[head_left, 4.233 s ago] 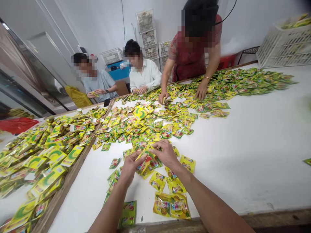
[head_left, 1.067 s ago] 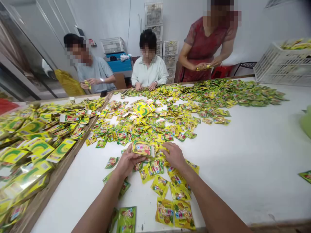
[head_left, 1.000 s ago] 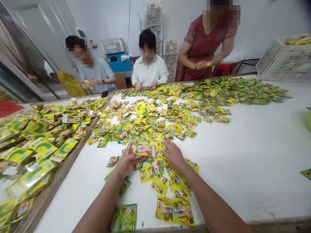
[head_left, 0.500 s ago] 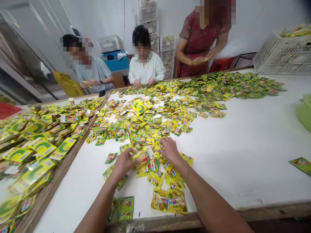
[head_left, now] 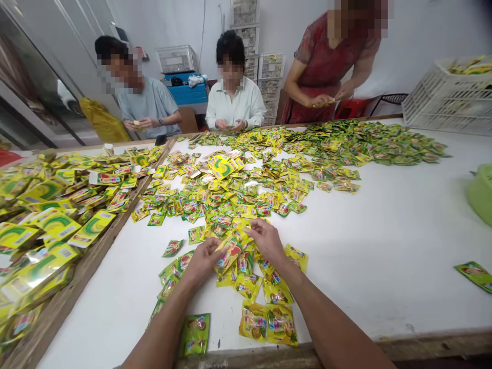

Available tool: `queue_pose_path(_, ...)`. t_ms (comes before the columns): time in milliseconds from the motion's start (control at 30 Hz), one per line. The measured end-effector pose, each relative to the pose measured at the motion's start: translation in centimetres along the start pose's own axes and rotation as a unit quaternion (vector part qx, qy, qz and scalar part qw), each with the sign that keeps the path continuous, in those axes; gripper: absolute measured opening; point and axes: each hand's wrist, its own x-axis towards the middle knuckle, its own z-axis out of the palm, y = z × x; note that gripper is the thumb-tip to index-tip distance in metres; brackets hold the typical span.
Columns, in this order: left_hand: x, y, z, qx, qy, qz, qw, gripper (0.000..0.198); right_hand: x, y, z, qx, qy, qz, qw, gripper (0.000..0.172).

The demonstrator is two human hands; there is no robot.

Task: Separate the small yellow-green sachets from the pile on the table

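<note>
My left hand is closed on a small stack of yellow sachets, held just above the white table. My right hand reaches into the loose yellow and green sachets right beside that stack; its fingers are curled in a pinch at a sachet on the edge of the pile. More sachets lie between my forearms near the table's front edge.
Three other people work at the far side, each handling sachets. A long heap of sachets runs along the back. Larger yellow packets fill the left table. A white crate stands at the back right, and a green tub at the right edge.
My left hand lowered its stack of sachets from upright to nearer the table. My right hand stayed at the pile's edge, picking at sachets. The standing person straightened up earlier, holding sachets.
</note>
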Motion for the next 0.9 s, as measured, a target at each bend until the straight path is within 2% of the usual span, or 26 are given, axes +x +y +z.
queue_pose_path(133,0.1,0.0,-0.3,-0.031,-0.027,-0.024,0.999,0.034,-0.3,0.1,0.2,-0.036,-0.087,0.009,0.995,0.035)
queue_pose_path(233,0.3,-0.5,-0.8,-0.031,-0.022,-0.013,0.999,0.032,-0.3,0.0,0.2,-0.039,-0.138,0.001,0.990,0.036)
queue_pose_path(300,0.4,-0.8,-0.9,-0.038,-0.016,-0.008,0.999,0.030,-0.4,0.0,0.5,-0.042,-0.138,0.005,0.989,0.037)
queue_pose_path(433,0.4,-0.8,-1.2,-0.066,-0.002,-0.021,0.998,0.034,-0.8,-0.6,0.7,-0.053,-0.093,0.024,0.994,0.036)
queue_pose_path(500,0.4,-0.6,-1.4,-0.086,0.018,-0.036,0.995,0.038,-1.0,-1.3,0.3,-0.101,-0.075,0.035,0.991,0.033)
queue_pose_path(567,0.4,-0.4,-1.7,-0.103,0.047,-0.045,0.993,0.040,-1.3,-1.9,-0.3,-0.210,-0.071,0.045,0.974,0.033)
queue_pose_path(600,0.4,-0.4,-1.9,-0.108,0.061,-0.046,0.991,0.040,-1.4,-2.2,-0.6,-0.277,-0.083,0.047,0.956,0.034)
queue_pose_path(667,0.3,-0.2,-2.3,-0.118,0.085,-0.040,0.989,0.041,-1.8,-2.5,-0.7,-0.389,-0.133,0.036,0.911,0.031)
queue_pose_path(733,0.3,-0.2,-2.6,-0.128,0.103,-0.036,0.986,0.041,-2.1,-2.5,-0.5,-0.442,-0.193,0.007,0.876,0.030)
queue_pose_path(800,0.3,-0.2,-2.8,-0.126,0.119,-0.034,0.984,0.042,-2.4,-2.5,0.0,-0.448,-0.236,-0.013,0.863,0.024)
queue_pose_path(900,0.4,-0.3,-3.0,-0.113,0.121,-0.034,0.986,0.042,-2.5,-2.4,0.3,-0.420,-0.251,-0.004,0.872,0.021)
